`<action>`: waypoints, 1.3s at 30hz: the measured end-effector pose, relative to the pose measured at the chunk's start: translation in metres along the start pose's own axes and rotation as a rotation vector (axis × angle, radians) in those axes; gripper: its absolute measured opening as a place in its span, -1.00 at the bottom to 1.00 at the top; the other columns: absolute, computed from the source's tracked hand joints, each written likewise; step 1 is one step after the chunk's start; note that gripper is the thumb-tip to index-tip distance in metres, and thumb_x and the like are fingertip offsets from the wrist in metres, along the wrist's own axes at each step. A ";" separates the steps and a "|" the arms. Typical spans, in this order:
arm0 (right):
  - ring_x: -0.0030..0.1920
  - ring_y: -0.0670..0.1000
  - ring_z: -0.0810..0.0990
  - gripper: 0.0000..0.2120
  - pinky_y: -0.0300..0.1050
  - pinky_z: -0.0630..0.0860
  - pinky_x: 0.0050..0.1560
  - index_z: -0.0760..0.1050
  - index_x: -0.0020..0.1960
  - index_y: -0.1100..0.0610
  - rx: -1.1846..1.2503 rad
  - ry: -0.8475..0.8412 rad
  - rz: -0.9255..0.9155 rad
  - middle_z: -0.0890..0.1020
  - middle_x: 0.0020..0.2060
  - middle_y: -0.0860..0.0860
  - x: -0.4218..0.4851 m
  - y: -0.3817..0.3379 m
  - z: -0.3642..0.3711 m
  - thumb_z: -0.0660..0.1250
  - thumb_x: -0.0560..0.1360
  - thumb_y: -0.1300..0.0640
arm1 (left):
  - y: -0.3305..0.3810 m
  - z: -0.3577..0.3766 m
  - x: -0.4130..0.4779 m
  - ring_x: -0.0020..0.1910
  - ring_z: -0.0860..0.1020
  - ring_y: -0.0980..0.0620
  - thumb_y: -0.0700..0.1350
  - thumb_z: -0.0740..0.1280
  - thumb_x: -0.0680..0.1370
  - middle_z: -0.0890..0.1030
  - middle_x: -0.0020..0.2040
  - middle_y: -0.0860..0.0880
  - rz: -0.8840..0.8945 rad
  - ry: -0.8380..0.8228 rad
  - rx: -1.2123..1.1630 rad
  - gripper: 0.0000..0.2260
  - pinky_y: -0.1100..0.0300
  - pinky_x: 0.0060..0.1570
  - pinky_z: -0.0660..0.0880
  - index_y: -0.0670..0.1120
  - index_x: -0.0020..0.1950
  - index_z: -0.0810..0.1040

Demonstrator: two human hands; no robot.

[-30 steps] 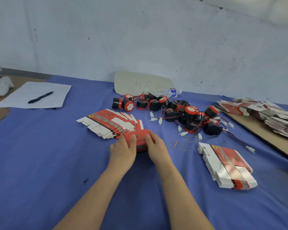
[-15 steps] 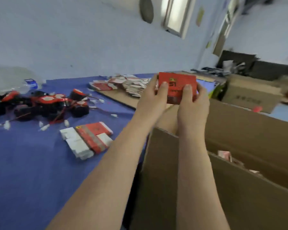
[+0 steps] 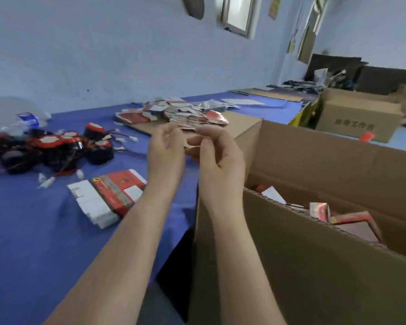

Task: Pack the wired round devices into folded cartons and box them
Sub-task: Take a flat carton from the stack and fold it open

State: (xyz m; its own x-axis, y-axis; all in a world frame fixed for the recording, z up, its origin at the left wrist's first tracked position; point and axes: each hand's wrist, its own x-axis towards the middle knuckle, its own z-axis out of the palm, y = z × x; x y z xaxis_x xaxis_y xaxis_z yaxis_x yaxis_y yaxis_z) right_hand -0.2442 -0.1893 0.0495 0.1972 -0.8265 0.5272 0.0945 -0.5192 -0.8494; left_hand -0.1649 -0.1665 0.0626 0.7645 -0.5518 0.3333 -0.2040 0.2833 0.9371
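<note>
Both my hands hang in the air over the table's right edge, empty, fingers loosely curled: my left hand (image 3: 165,151) and my right hand (image 3: 217,156) close together. To their right stands a big open cardboard box (image 3: 314,266) with several red packed cartons (image 3: 347,216) lying inside. A pile of black-and-red wired round devices (image 3: 52,148) lies at the left on the blue table (image 3: 33,231). A stack of flat red-and-white cartons (image 3: 108,195) lies just left of my left forearm.
A heap of more flat cartons (image 3: 185,114) rests on a cardboard sheet behind my hands. A plastic water bottle (image 3: 26,120) lies at the far left. Another closed cardboard box (image 3: 356,118) stands on the floor at the back right.
The red carton that both hands held half a second ago has left them. Both hands are now empty and have drawn back slightly from over the big box.
</note>
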 end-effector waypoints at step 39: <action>-0.02 -0.04 0.54 -0.79 -0.36 0.40 0.00 0.46 0.14 0.13 -0.021 -0.476 -0.078 0.61 -0.06 -0.03 -0.042 -0.004 0.226 0.33 0.52 0.13 | -0.010 -0.275 0.026 -0.12 0.57 0.27 -0.19 0.34 0.55 0.63 -0.16 0.22 0.220 0.372 0.157 -0.84 0.38 -0.15 0.47 0.09 -0.03 0.56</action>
State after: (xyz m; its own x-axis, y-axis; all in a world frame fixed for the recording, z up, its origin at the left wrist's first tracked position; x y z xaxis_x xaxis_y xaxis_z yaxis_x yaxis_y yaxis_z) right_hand -0.0325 -0.1037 0.0252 0.6154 -0.5960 0.5158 0.1081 -0.5844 -0.8043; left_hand 0.0252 0.0314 0.0335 0.8545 -0.1647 0.4926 -0.4540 0.2238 0.8624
